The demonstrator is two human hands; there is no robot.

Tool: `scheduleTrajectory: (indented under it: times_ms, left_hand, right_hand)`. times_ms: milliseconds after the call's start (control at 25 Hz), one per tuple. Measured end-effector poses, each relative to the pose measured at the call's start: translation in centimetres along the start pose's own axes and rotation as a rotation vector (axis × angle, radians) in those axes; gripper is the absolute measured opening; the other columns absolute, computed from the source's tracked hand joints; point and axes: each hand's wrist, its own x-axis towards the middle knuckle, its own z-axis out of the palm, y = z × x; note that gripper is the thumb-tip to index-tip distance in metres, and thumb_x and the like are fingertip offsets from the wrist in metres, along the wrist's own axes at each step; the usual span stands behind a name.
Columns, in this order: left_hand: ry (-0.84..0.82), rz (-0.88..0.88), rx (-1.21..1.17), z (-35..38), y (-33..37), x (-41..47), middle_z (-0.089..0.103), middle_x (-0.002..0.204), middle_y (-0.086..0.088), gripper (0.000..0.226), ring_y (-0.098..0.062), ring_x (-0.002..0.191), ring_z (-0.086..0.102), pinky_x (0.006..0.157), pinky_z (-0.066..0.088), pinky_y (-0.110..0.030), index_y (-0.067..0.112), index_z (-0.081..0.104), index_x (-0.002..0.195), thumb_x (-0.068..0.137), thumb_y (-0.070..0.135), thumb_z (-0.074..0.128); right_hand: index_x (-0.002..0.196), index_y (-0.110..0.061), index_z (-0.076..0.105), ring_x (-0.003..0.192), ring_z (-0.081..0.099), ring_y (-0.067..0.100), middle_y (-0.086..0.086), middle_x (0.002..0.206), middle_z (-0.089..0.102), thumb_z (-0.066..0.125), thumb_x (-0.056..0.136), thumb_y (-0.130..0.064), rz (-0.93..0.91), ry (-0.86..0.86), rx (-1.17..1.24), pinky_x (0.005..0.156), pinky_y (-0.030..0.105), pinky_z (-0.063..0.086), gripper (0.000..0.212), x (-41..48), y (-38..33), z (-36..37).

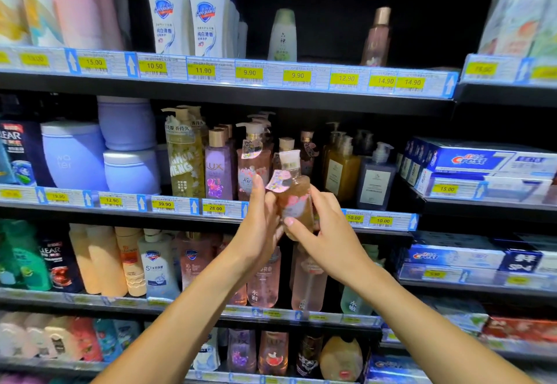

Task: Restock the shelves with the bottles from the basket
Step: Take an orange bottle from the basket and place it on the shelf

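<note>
Holding a pink translucent plastic bottle (pixel 297 195) with a white cap: left hand (pixel 259 227) grips its left side, right hand (pixel 327 234) curls round its right. Long axis near upright, cap up, tipped slightly left, just in front of the black middle shelf (pixel 120 213).

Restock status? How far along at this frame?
Done: can't count; the middle shelf already carries rows of pump bottles. In hand: one pink bottle, held by left grip and right grip in front of that shelf, not yet set down. Left: place it; the basket is out of view, so remaining stock is unknown.
</note>
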Motion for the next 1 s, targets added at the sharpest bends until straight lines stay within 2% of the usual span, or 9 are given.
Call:
scheduleTrajectory:
  times_ms: [80, 200, 280, 360, 440, 560, 680, 880, 1000]
  left_hand:
    - [-0.09, 0.011, 0.031, 0.8, 0.1, -0.5, 0.061, 0.141, 0.014, 0.084, -0.003, 0.135, 0.051, 0.117, 0.032, -0.031, 0.029, 0.045, 0.148, 0.087, 0.074, 0.01]
    - [-0.126, 0.055, 0.065, 1.7, 0.5, -1.0, 0.06, 0.136, 0.025, 0.074, 0.007, 0.131, 0.049, 0.11, 0.038, -0.02, 0.035, 0.04, 0.149, 0.09, 0.068, 0.01]
    - [-0.122, 0.093, 0.103, 1.7, 0.4, -0.9, 0.054, 0.138, 0.03, 0.066, 0.011, 0.132, 0.046, 0.106, 0.04, -0.013, 0.039, 0.037, 0.147, 0.092, 0.065, 0.013]
    - [-0.09, 0.165, 0.238, 1.0, 0.0, -0.7, 0.046, 0.146, 0.03, 0.06, 0.015, 0.136, 0.038, 0.111, 0.033, -0.012, 0.039, 0.034, 0.15, 0.098, 0.067, 0.018]
    - [-0.001, 0.273, 0.57, -0.6, -1.1, -0.4, 0.036, 0.156, 0.025, 0.062, 0.014, 0.143, 0.026, 0.12, 0.023, -0.021, 0.035, 0.032, 0.155, 0.101, 0.064, 0.03]
    - [0.149, 0.421, 1.304, -3.9, -3.9, 0.1, 0.026, 0.163, 0.015, 0.065, -0.003, 0.153, 0.012, 0.126, 0.012, -0.04, 0.033, 0.028, 0.157, 0.097, 0.057, 0.038]
    - [0.174, 0.465, 1.679, -5.7, -6.2, 0.1, 0.024, 0.166, 0.004, 0.071, -0.018, 0.157, 0.007, 0.125, 0.009, -0.055, 0.028, 0.024, 0.16, 0.095, 0.052, 0.04]
    - [0.182, 0.491, 1.73, -6.0, -7.0, 0.4, 0.027, 0.164, 0.001, 0.077, -0.023, 0.156, 0.011, 0.124, 0.009, -0.058, 0.025, 0.023, 0.16, 0.091, 0.046, 0.048]
    - [0.181, 0.493, 1.703, -5.9, -7.2, 0.6, 0.026, 0.163, 0.001, 0.078, -0.023, 0.156, 0.01, 0.124, 0.008, -0.058, 0.024, 0.023, 0.16, 0.09, 0.043, 0.052]
  right_hand:
    - [0.137, -0.046, 0.044, 0.113, 0.047, -0.012, -0.015, 0.119, 0.05, 0.066, 0.087, -0.047, 0.036, 0.028, 0.046, 0.094, 0.021, 0.044, 0.054, 0.1, 0.3, -0.9]
    - [0.127, -0.039, 0.056, 0.109, 0.049, -0.012, -0.012, 0.115, 0.054, 0.07, 0.087, -0.043, 0.067, 0.046, 0.042, 0.093, 0.022, 0.047, 0.043, 0.7, 1.0, -2.1]
    - [0.128, -0.038, 0.059, 0.109, 0.054, -0.007, -0.013, 0.116, 0.057, 0.073, 0.083, -0.043, 0.07, 0.053, 0.036, 0.09, 0.024, 0.049, 0.048, 1.4, 1.4, -2.7]
    - [0.132, -0.033, 0.058, 0.108, 0.057, -0.002, -0.012, 0.12, 0.059, 0.077, 0.079, -0.034, 0.058, 0.081, 0.028, 0.088, 0.023, 0.048, 0.056, 2.3, 1.5, -3.2]
    - [0.13, -0.032, 0.057, 0.107, 0.061, 0.001, -0.012, 0.121, 0.061, 0.077, 0.075, -0.029, 0.037, 0.131, 0.023, 0.089, 0.025, 0.05, 0.058, 3.3, 1.5, -3.9]
    - [0.124, -0.034, 0.057, 0.102, 0.065, -0.002, -0.018, 0.113, 0.068, 0.078, 0.078, -0.019, 0.069, 0.167, 0.058, 0.092, 0.025, 0.052, 0.052, 4.6, 1.7, -4.9]
    - [0.126, -0.035, 0.056, 0.1, 0.066, 0.002, -0.019, 0.108, 0.069, 0.079, 0.079, -0.026, 0.155, 0.152, -0.01, 0.092, 0.033, 0.054, 0.053, 5.6, 2.6, -4.7]
    - [0.114, -0.027, 0.054, 0.102, 0.065, 0.017, -0.01, 0.109, 0.068, 0.075, 0.074, -0.058, 0.309, 0.031, -0.132, 0.091, 0.047, 0.054, 0.055, 6.4, 4.6, -3.7]
    - [0.108, -0.025, 0.05, 0.102, 0.065, 0.022, -0.007, 0.107, 0.067, 0.074, 0.077, -0.06, 0.322, 0.0, -0.22, 0.086, 0.048, 0.055, 0.053, 6.4, 4.8, -3.5]
